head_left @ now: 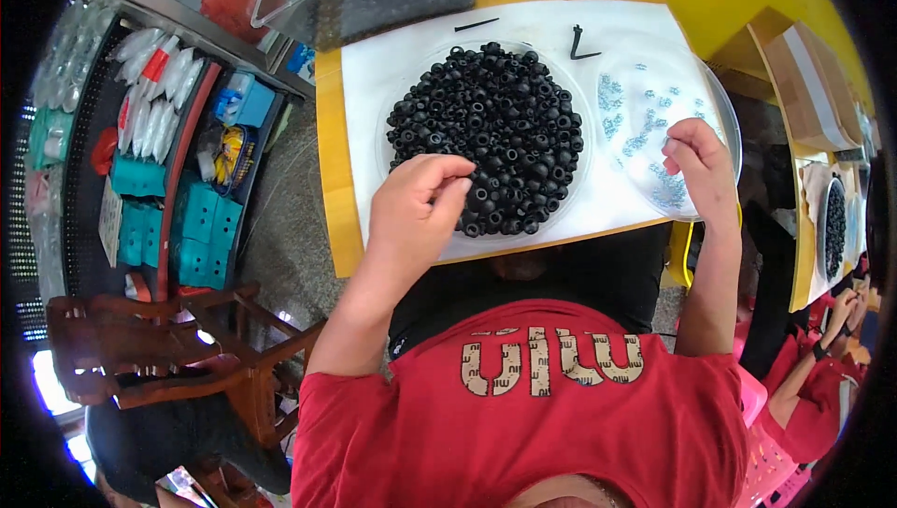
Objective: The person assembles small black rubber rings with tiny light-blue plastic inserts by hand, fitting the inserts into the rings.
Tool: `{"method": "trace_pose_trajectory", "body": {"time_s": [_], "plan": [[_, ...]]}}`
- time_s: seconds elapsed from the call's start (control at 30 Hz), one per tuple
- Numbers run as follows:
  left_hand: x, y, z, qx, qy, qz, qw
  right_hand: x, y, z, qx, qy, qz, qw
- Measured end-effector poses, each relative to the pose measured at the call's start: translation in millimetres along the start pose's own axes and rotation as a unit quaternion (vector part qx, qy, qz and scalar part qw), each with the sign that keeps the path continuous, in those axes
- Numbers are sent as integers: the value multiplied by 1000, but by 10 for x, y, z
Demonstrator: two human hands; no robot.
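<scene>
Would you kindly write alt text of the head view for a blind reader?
A person in red holds the left hand over a round tray of black bead-like parts and the right hand over a clear tray of small pale-blue pieces, on a white-covered table.

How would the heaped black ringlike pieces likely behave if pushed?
The black pieces would probably roll or slide over one another, being small, rounded and loosely heaped. Their open holes suggest each is fairly light.

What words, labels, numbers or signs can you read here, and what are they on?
Red short-sleeved shirt: large beige patterned letters, wording not copied.
Smooth yellow panel, upper right: red lettering, not copied.
White plastic packets, red labels: any print too small to read.
</scene>
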State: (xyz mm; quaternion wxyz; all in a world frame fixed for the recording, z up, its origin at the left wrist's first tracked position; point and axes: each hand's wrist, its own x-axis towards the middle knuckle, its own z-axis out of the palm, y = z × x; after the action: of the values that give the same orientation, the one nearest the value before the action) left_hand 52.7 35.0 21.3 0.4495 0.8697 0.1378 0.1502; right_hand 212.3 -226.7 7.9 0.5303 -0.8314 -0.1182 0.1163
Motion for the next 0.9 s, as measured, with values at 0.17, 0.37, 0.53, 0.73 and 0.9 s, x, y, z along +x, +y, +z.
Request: {"method": "trace_pose_trajectory", "body": {"time_s": [0.17,0.37,0.53,0.73,0.9], "plan": [[304,-16,118,221,-1,140,965,-103,-66,13,168,-60,-3,984],[468,-41,183,318,-105,122,935,-166,-66,127,207,-113,-16,972],[487,28,154,314,-129,70,938,-184,-107,225,222,-156,-16,962],[356,-17,107,-392,-114,-161,899,-187,-186,453,259,-219,-5,941],[230,-43,123,-562,-145,-211,787,-217,-298,713,297,-263,-5,918]]}}
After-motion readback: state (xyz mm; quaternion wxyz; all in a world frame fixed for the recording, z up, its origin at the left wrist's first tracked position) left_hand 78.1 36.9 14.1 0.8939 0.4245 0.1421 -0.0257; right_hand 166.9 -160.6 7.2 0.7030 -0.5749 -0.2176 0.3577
